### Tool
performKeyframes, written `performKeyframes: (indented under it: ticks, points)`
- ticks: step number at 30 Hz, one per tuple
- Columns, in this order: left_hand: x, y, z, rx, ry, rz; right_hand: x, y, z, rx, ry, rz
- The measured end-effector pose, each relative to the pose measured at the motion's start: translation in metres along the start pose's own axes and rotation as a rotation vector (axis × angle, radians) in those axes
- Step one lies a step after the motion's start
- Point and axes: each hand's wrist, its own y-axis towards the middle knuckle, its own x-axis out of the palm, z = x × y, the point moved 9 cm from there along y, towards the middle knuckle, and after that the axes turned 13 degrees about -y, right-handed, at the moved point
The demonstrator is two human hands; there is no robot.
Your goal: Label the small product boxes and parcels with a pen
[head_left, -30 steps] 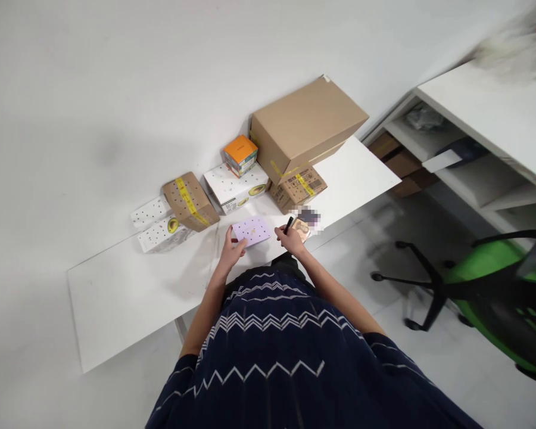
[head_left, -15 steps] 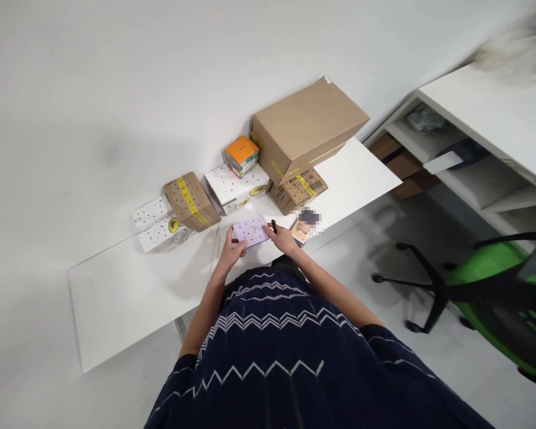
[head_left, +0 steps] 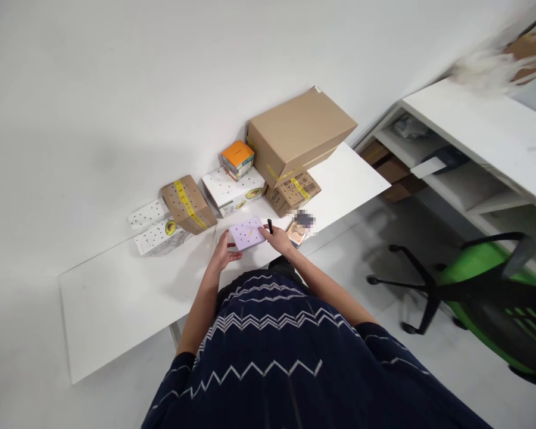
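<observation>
A small lilac box (head_left: 246, 233) with dark dots on its top is in front of me at the table's near edge. My right hand (head_left: 277, 238) grips its right side, and a black pen (head_left: 270, 226) sticks up from between the fingers of that hand. Just left of the box, my left hand (head_left: 224, 251) has its fingers apart, with a small gap between it and the box. A small item with a picture (head_left: 296, 233), partly blurred out, lies right of my right hand.
Along the wall on the white table (head_left: 111, 316) stand a large carton (head_left: 301, 128), a smaller carton (head_left: 295, 193), an orange box (head_left: 237, 155) on a white box (head_left: 232, 190), a taped carton (head_left: 190, 205) and white boxes (head_left: 154, 235). A green chair (head_left: 477, 268) and shelf unit (head_left: 495, 119) stand right.
My left hand has come off the lilac box and moved a little to the left, its fingers spreading. My right hand still grips the box. The view has shifted slightly.
</observation>
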Motion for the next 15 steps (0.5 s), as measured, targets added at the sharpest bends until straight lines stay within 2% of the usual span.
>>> performKeyframes:
  ticks: [4,8,15]
  points:
    - [-0.007,0.017,-0.006,-0.103,0.014,0.048,0.001,0.001,0.001,0.004,0.031,-0.001]
    - [-0.004,0.028,-0.007,-0.191,0.030,0.047,0.002,0.001,0.000,0.002,0.050,-0.008]
    - [0.011,0.022,-0.003,-0.148,-0.060,-0.031,0.012,-0.013,0.013,0.011,0.235,-0.118]
